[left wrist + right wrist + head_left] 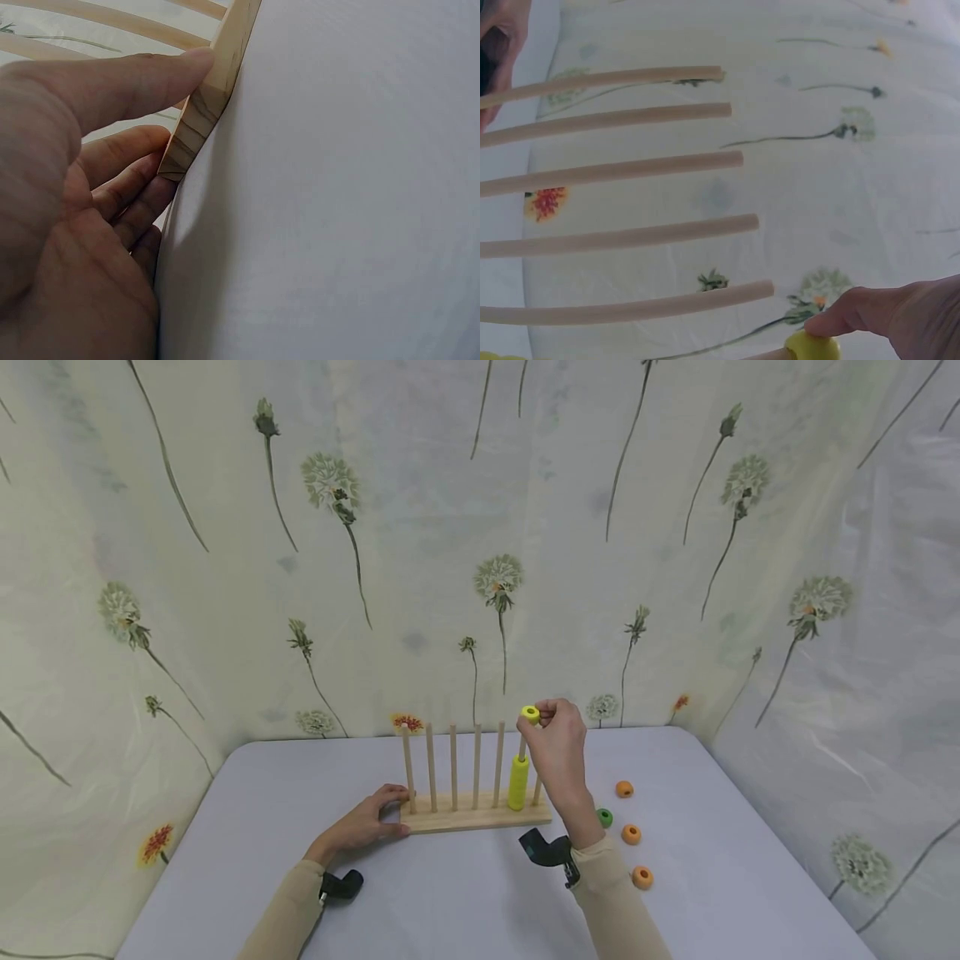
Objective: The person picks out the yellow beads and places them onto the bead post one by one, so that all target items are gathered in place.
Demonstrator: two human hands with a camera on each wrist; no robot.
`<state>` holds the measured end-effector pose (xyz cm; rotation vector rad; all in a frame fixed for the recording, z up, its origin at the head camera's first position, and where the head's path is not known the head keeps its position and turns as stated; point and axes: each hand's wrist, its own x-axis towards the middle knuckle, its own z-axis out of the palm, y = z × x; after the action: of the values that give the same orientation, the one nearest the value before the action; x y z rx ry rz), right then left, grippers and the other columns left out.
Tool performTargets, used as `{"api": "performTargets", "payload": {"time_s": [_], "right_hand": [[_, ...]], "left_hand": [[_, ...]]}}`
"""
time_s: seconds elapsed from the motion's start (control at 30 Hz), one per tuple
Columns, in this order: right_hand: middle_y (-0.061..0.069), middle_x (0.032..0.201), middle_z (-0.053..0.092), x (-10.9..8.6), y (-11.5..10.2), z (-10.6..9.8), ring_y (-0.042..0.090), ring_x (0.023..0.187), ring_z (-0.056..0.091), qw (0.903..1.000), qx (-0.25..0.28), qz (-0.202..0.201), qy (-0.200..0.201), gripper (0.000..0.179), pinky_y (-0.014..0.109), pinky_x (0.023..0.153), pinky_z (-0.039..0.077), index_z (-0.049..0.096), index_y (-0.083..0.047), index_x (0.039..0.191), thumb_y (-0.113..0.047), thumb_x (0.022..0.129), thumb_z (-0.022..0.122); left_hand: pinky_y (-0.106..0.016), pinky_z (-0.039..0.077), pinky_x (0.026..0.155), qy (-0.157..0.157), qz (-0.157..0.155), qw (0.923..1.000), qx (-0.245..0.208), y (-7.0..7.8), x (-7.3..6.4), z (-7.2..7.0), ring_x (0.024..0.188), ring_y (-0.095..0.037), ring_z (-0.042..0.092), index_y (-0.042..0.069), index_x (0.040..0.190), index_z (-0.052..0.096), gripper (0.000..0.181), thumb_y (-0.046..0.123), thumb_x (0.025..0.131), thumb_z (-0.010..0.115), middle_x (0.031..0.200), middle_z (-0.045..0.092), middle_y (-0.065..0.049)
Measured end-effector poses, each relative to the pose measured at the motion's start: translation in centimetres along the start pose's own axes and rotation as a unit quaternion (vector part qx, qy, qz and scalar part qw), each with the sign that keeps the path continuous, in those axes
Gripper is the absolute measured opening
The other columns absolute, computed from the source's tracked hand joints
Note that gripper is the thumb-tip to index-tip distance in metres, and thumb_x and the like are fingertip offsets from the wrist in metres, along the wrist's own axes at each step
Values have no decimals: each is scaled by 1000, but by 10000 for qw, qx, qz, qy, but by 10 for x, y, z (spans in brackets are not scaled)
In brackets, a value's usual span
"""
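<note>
My right hand (558, 752) pinches a yellow bead (529, 716) between thumb and fingers, right at the top of a peg near the right end of a wooden peg rack. In the right wrist view, the thumb presses on this bead (813, 347) at the peg's end. Lower on that same peg sits a stack of yellow beads (518, 783). My left hand (360, 822) grips the left end of the rack's base (472, 819). Up close in the left wrist view, its thumb lies on one side of the base's end (196, 124), fingers on the other.
Bare wooden pegs (453, 768) rise to the left of the yellow stack, and one more stands behind my right hand. Three orange beads (632, 835) and a green bead (604, 817) lie on the white table (435, 893) to the right. A flowered cloth (420, 527) hangs behind.
</note>
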<state>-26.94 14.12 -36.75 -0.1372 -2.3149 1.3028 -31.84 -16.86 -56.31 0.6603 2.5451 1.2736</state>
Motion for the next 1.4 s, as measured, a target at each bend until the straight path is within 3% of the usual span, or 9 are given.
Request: {"api": "performTargets", "payload": {"time_s": [0.73, 1.4], "right_hand": [[15, 106, 58, 7, -2, 4, 28, 99, 57, 9997, -216, -25, -146, 33, 38, 82, 51, 60, 2, 110, -16, 84, 67], [14, 106, 56, 4, -1, 3, 29, 99, 56, 9996, -168, 48, -223, 34, 40, 84, 50, 59, 1, 109, -20, 85, 69]], "left_hand": [[-61, 25, 112, 19, 45, 10000, -59, 7, -3, -1, 141, -37, 30, 8, 138, 51, 67, 33, 81, 77, 147, 39, -10], [-61, 24, 112, -2, 30, 9999, -107, 5, -1, -1, 141, -37, 30, 8, 138, 51, 67, 32, 81, 77, 147, 39, -10]]}}
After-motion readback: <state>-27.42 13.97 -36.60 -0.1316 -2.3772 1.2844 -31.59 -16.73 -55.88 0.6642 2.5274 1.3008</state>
